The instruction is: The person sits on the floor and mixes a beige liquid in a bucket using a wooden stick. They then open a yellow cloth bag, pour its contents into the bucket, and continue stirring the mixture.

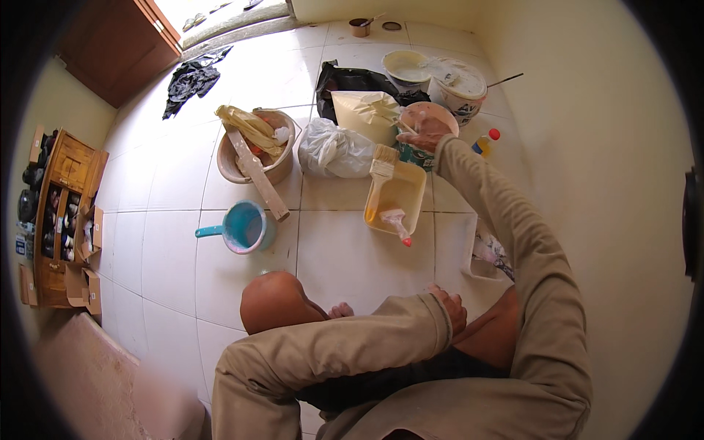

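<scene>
My right hand (428,133) reaches over the mouth of a green-labelled bucket (416,158). Its fingers are closed on a thin pale stick (405,127), whose far end I cannot make out. My left hand (450,308) rests by my bent right leg, fingers curled, with nothing visible in it. Nearer than the bucket lies a cream paint tray (416,207). A wide paintbrush (381,176) leans in it, bristles upward on the rim. A small clear squeeze tube (394,218) with a red tip lies across the tray's near edge.
Left of the tray stand a white plastic bag (334,150), a bucket (227,167) with a wooden board (257,176) across it, and a turquoise dipper (246,227). Two white tubs (405,67) (463,92) stand behind. A red-capped bottle (485,144) is near the right wall.
</scene>
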### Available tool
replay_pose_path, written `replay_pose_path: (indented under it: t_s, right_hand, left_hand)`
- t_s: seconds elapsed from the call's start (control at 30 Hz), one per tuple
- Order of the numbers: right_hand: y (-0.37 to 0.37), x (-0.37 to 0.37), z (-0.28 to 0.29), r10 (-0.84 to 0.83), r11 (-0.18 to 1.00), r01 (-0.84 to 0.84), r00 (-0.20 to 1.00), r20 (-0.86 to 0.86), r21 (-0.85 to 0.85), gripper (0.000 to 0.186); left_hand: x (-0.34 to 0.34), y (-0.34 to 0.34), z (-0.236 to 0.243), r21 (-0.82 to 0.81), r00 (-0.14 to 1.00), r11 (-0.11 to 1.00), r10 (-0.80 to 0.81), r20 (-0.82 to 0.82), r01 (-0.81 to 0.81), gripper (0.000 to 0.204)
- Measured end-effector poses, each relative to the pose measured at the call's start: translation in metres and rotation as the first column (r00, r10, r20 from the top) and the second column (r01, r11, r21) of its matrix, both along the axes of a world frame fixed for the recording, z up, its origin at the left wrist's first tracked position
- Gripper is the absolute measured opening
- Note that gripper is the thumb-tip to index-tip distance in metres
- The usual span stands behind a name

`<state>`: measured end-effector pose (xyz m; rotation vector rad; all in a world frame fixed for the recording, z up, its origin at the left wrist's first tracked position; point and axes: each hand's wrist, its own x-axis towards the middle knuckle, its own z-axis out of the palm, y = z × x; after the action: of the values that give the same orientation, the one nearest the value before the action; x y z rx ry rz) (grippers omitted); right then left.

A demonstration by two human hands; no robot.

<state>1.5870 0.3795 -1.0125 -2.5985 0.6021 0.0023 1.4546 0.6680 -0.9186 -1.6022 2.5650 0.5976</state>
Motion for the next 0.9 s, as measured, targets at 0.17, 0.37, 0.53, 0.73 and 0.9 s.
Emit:
replay_pose_path:
  t_s: [0.17, 0.37, 0.53, 0.73, 0.9]
  right_hand:
    - [-0.02, 0.028, -0.001, -0.043, 0.999, 0.041, 0.996, -0.074, -0.029, 0.047]
    - [-0.098, -0.024, -0.007, -0.272, 0.938, 0.322, 0.913, 0.303, -0.126, 0.036]
    - [-0.11, -0.056, 0.002, -0.322, 0.928, 0.36, 0.903, 0.284, -0.091, 0.046]
    - [-0.112, -0.062, -0.015, -0.315, 0.939, 0.343, 0.898, 0.307, -0.04, 0.044]
    - [-0.102, -0.059, -0.02, -0.341, 0.939, 0.332, 0.934, 0.108, 0.092, 0.04]
  left_hand:
    - [-0.002, -0.002, 0.006, 0.024, 0.993, 0.994, 0.107, -0.043, -0.106, 0.029]
    - [0.013, 0.004, -0.002, -0.038, 0.977, 0.986, 0.157, -0.144, -0.164, 0.017]
    - [0.008, 0.0, -0.001, 0.04, 0.963, 0.967, 0.253, -0.094, -0.25, 0.015]
    - [0.002, 0.003, -0.022, -0.08, 0.962, 0.962, 0.25, -0.105, -0.259, 0.014]
    - [0.001, 0.005, -0.042, 0.007, 0.974, 0.977, 0.213, -0.073, -0.213, 0.014]
